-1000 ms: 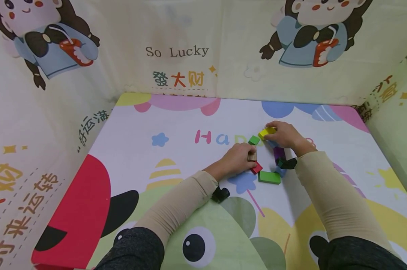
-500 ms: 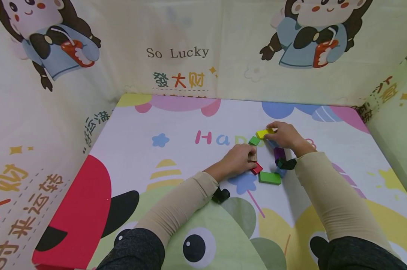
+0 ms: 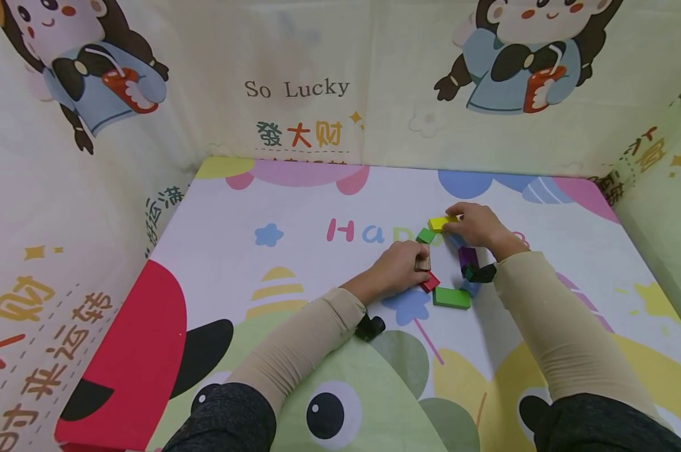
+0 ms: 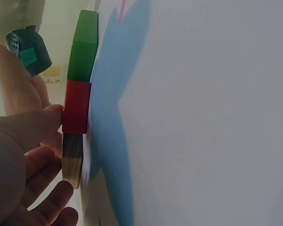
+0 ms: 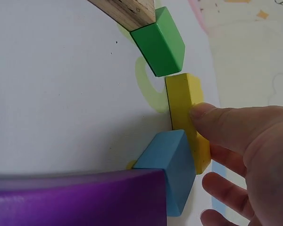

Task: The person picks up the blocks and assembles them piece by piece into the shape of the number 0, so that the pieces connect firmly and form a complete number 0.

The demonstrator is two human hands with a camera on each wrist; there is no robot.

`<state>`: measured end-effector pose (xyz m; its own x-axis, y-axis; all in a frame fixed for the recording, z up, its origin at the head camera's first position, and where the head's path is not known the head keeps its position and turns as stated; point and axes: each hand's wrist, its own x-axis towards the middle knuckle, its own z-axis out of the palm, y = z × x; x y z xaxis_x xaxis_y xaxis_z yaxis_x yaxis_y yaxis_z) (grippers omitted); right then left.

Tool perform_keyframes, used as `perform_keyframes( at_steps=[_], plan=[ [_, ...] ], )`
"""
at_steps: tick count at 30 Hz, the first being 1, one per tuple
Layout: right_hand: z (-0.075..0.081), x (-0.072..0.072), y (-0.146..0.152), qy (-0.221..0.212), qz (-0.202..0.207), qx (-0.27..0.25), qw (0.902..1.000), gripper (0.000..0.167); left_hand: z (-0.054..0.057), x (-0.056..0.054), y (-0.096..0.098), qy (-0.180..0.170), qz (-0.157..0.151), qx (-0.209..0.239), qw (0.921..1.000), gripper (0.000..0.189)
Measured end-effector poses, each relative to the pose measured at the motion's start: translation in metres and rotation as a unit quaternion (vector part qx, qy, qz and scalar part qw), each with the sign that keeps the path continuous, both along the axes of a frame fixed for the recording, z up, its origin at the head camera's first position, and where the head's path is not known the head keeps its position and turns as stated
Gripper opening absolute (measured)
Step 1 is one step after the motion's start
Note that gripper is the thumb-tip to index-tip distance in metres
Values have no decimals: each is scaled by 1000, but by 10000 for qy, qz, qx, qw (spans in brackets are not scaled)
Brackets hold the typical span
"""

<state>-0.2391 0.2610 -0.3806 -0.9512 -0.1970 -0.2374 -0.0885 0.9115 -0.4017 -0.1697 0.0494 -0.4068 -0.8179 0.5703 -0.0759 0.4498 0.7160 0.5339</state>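
Note:
A ring of coloured blocks lies on the table. My right hand [image 3: 476,226] pinches the yellow block [image 5: 180,101], thumb on its upper face, fingers curled at its outer side. The yellow block touches the light blue block [image 5: 160,153]; a narrow gap separates it from the green block [image 5: 161,44]. My left hand [image 3: 399,267] grips the plain wooden block [image 4: 72,169], its thumb by the red block [image 4: 76,107]. Red and wooden blocks stand end to end. The long green block [image 3: 451,298] closes the near side, and the purple block [image 5: 85,200] the right.
Another blue block [image 3: 471,287] sits at the lower right corner of the ring, partly covered by the right wrist's camera [image 3: 481,274]. The left wrist's camera [image 3: 369,326] hangs low over the printed tabletop [image 3: 300,263]. Patterned cloth [image 3: 396,81] rises behind the table's far edge.
The yellow block has shifted slightly left and turned flatter, toward the small green block, with my right hand still on it. My left hand has stayed in place.

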Motion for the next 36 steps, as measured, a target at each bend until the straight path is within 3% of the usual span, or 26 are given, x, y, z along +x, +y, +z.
perform_keyframes(
  at_steps=[23, 36],
  plan=[
    [0, -7, -4, -135, 229, 116, 9996, 48, 4, 0, 0, 122, -136, -143, 9997, 41],
    [-1, -9, -3, 20, 420, 292, 9987, 44, 1, -1, 0, 173, -196, -219, 9994, 42]
  ],
)
